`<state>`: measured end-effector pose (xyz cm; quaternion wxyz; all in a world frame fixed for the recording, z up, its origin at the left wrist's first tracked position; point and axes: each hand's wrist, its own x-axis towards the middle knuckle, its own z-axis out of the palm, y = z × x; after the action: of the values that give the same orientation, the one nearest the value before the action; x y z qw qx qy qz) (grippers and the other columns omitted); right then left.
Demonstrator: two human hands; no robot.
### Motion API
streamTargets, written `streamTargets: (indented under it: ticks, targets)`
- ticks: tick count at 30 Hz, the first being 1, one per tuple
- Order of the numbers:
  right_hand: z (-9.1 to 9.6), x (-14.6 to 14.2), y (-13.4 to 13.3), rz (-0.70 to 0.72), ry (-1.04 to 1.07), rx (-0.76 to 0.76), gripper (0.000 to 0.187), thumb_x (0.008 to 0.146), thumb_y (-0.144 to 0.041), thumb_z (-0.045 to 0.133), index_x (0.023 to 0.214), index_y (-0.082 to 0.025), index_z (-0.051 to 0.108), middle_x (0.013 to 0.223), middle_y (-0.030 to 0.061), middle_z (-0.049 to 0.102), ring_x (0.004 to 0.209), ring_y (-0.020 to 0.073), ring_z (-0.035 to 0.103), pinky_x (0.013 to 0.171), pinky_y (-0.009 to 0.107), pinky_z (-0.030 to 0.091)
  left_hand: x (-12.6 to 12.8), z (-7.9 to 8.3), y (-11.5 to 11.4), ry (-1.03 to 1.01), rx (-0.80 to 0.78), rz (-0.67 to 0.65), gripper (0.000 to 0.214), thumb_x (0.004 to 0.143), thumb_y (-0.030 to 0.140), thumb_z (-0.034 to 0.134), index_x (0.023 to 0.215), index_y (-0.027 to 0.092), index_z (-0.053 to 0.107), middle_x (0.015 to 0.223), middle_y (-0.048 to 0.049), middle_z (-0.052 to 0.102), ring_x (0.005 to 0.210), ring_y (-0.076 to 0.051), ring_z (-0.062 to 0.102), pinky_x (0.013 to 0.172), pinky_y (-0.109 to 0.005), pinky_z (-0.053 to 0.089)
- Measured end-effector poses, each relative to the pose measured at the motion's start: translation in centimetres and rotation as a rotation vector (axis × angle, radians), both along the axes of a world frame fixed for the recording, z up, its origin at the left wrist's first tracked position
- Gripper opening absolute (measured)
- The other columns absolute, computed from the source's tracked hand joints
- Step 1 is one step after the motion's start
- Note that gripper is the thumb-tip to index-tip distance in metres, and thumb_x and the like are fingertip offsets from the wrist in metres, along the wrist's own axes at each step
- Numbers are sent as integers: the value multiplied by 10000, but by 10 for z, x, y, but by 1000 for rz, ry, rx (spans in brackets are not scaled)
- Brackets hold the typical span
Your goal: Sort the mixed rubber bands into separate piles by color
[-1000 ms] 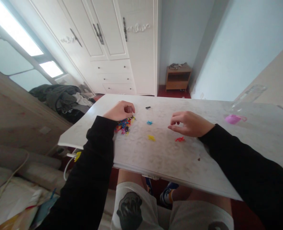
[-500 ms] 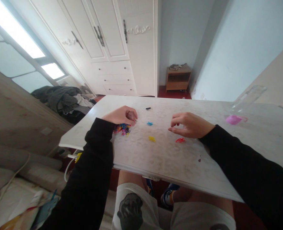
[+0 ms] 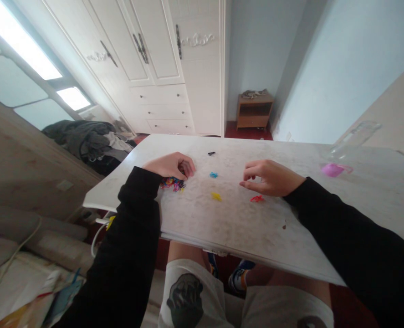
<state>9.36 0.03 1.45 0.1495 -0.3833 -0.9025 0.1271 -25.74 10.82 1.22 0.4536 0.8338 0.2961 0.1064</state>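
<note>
My left hand (image 3: pixel 170 166) lies curled over a heap of small coloured clips (image 3: pixel 172 183) on the white table (image 3: pixel 236 218), fingers closed down into the heap. What the fingers pinch is hidden. My right hand (image 3: pixel 268 176) rests on the table with its fingers loosely curled and apart, holding nothing, just above a red clip (image 3: pixel 257 198). Between the hands lie a yellow clip (image 3: pixel 216 197), a blue clip (image 3: pixel 213 175) and, farther back, a black clip (image 3: pixel 211 153).
A pink lid (image 3: pixel 332 170) and a clear jar lying on its side (image 3: pixel 354 136) are at the table's right. A white wardrobe (image 3: pixel 161 64) and a small wooden nightstand (image 3: pixel 254 110) stand behind. Clothes are piled at left (image 3: pixel 89 141).
My left hand has slid back and down onto the heap of clips, covering more of it. The right hand has hardly moved.
</note>
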Motion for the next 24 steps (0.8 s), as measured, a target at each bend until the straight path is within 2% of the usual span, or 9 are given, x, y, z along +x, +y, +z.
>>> streamTargets:
  ticks: [5, 9, 16, 20, 24]
  targets:
    - [0, 0, 0, 1, -15, -4, 369, 982, -426, 584, 741, -175, 707, 830, 67, 672, 697, 159, 562, 683, 325, 338, 3, 4, -5, -34, 9, 63, 291, 642, 138, 803, 927, 163, 749, 734, -34, 756, 631, -135, 692, 598, -221, 537]
    - [0, 0, 0, 5, -7, 1, 367, 981, -421, 584, 736, -177, 704, 823, 67, 666, 699, 164, 561, 682, 327, 334, 4, 9, -5, -107, 94, 127, 286, 659, 170, 817, 933, 182, 738, 731, -27, 743, 603, -127, 668, 575, -225, 523]
    - [0, -1, 0, 17, -18, -2, 399, 997, -432, 550, 726, -173, 687, 816, 67, 658, 691, 159, 548, 680, 328, 329, 4, 10, -2, -255, 198, 185, 257, 664, 171, 809, 903, 192, 717, 692, -10, 704, 655, -136, 680, 664, -265, 575]
    - [0, -1, 0, 11, -26, 8, 403, 1002, -422, 537, 714, -174, 671, 819, 67, 654, 691, 161, 547, 682, 330, 323, 9, 10, -3, -254, 221, 206, 261, 676, 206, 825, 903, 180, 700, 774, -40, 739, 722, -144, 712, 681, -262, 586]
    - [1, -1, 1, 9, -40, 12, 410, 1008, -413, 521, 706, -173, 657, 804, 65, 636, 686, 160, 536, 685, 328, 322, 11, 7, -3, -248, 162, 209, 304, 713, 265, 837, 965, 165, 699, 923, -102, 798, 792, -162, 753, 700, -276, 601]
